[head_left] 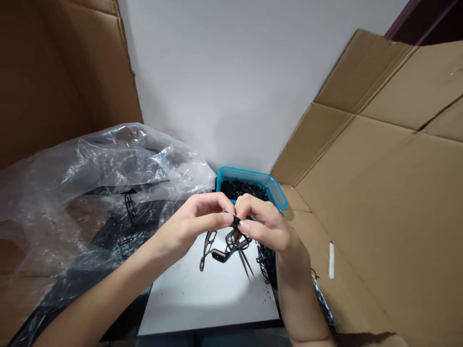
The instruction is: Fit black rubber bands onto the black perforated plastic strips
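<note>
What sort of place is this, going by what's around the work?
It looks like a makeshift work corner, perhaps at home, rather than a proper workshop: opened cardboard is propped against a white wall, a teal plastic basket holds small black parts, and a white board serves as the work surface.

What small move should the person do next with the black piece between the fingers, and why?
Probably gently pull the small black piece free of the tangled black wire shapes below it. The left hand and right hand both pinch it, and the shapes appear hooked together.
</note>
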`<action>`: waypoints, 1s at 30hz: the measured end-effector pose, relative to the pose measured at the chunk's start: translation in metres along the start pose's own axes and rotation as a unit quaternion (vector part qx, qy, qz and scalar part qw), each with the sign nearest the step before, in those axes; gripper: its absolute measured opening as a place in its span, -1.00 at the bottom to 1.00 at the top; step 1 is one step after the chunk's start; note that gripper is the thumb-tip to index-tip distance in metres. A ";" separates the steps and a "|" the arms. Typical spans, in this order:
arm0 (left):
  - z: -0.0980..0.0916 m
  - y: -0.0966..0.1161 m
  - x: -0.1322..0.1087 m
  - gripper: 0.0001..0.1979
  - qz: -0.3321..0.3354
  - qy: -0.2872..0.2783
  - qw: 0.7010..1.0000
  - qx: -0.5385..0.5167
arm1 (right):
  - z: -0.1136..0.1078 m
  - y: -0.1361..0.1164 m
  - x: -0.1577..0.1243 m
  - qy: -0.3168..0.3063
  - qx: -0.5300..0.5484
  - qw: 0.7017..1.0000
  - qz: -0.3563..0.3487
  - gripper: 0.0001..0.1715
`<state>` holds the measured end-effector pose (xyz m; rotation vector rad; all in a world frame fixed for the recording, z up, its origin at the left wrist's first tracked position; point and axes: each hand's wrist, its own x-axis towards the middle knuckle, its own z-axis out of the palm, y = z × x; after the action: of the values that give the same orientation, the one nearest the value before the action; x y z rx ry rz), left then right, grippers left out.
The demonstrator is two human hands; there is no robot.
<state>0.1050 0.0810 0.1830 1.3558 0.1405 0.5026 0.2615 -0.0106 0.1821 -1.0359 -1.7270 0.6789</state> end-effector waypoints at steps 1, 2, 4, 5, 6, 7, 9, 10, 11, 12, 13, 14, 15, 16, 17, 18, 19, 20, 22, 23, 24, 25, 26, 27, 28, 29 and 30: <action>0.000 -0.001 0.001 -0.90 -0.012 0.003 1.000 -0.020 | 0.000 0.001 0.000 0.003 0.009 1.000 0.013 -0.89; 0.000 -0.003 0.003 -0.90 -0.026 0.004 0.999 -0.041 | 0.001 0.002 0.000 0.002 0.017 0.999 0.027 -0.89; 0.000 -0.005 0.005 -0.91 -0.053 0.004 0.994 -0.092 | 0.001 0.003 0.001 0.003 0.028 0.998 0.054 -0.90; 0.000 -0.006 0.006 -0.90 -0.064 0.005 0.991 -0.116 | 0.002 0.004 0.002 0.006 0.033 0.997 0.065 -0.89; 0.000 -0.007 0.007 -0.90 -0.074 0.008 0.988 -0.136 | 0.002 0.005 0.002 0.012 0.038 0.996 0.076 -0.89; 0.000 -0.008 0.008 -0.89 -0.082 0.012 0.985 -0.152 | 0.003 0.005 0.003 0.019 0.047 0.995 0.084 -0.88; -0.001 -0.009 0.010 -0.86 -0.092 0.016 0.981 -0.170 | 0.004 0.007 0.004 0.034 0.066 0.992 0.099 -0.88; -0.001 -0.010 0.010 -0.85 -0.094 0.017 0.980 -0.175 | 0.005 0.007 0.004 0.039 0.076 0.991 0.103 -0.88; 0.000 -0.010 0.010 -0.85 -0.096 0.018 0.979 -0.178 | 0.005 0.008 0.005 0.043 0.083 0.990 0.105 -0.88; 0.000 -0.010 0.011 -0.84 -0.098 0.019 0.979 -0.179 | 0.006 0.008 0.005 0.047 0.088 0.989 0.105 -0.88; 0.000 -0.011 0.011 -0.83 -0.098 0.021 0.979 -0.180 | 0.006 0.008 0.005 0.049 0.093 0.989 0.105 -0.88; 0.001 -0.011 0.010 -0.83 -0.097 0.022 0.978 -0.182 | 0.006 0.009 0.005 0.051 0.100 0.988 0.105 -0.87; 0.001 -0.011 0.010 -0.82 -0.097 0.020 0.979 -0.181 | 0.006 0.009 0.005 0.051 0.111 0.987 0.104 -0.87; 0.002 -0.010 0.010 -0.80 -0.098 0.016 0.980 -0.173 | 0.006 0.010 0.005 0.050 0.123 0.986 0.102 -0.87; 0.002 -0.010 0.009 -0.80 -0.092 0.012 0.983 -0.156 | 0.006 0.011 0.005 0.052 0.132 0.985 0.101 -0.86; 0.001 -0.009 0.008 -0.79 -0.073 0.011 0.990 -0.122 | 0.006 0.012 0.006 0.058 0.138 0.984 0.100 -0.86; 0.001 -0.008 0.007 -0.80 -0.039 0.019 0.997 -0.065 | 0.006 0.013 0.007 0.069 0.139 0.983 0.098 -0.86; 0.000 -0.006 0.006 -0.83 0.016 0.040 0.999 0.013 | 0.006 0.014 0.008 0.082 0.136 0.983 0.098 -0.86; -0.001 -0.003 0.003 -0.86 0.163 0.118 0.957 0.208 | 0.007 0.014 0.010 0.105 0.117 0.982 0.102 -0.87; -0.002 -0.002 0.001 -0.85 0.232 0.153 0.911 0.304 | 0.008 0.013 0.011 0.108 0.103 0.983 0.105 -0.87; -0.002 0.000 0.000 -0.84 0.282 0.176 0.862 0.383 | 0.009 0.012 0.012 0.105 0.086 0.985 0.107 -0.87; -0.001 0.001 -0.002 -0.83 0.312 0.181 0.822 0.440 | 0.009 0.010 0.012 0.099 0.067 0.987 0.109 -0.87; -0.001 0.001 -0.003 -0.87 0.325 0.173 0.800 0.474 | 0.010 0.008 0.012 0.089 0.047 0.989 0.108 -0.88; -0.001 0.002 -0.004 -0.92 0.323 0.159 0.795 0.488 | 0.011 0.007 0.011 0.080 0.029 0.991 0.106 -0.88; -0.001 0.002 -0.004 -0.96 0.314 0.149 0.804 0.483 | 0.011 0.005 0.010 0.074 0.012 0.992 0.104 -0.88; -0.003 0.003 -0.003 -0.92 0.299 0.150 0.822 0.460 | 0.010 0.004 0.009 0.072 -0.002 0.992 0.101 -0.88; -0.005 0.004 -0.003 -0.88 0.284 0.162 0.844 0.424 | 0.009 0.004 0.007 0.074 -0.012 0.992 0.097 -0.87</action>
<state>0.0993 0.0848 0.1849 2.1888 0.2577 1.2788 0.2532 -0.0022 0.1793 -1.2516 -1.5225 0.6868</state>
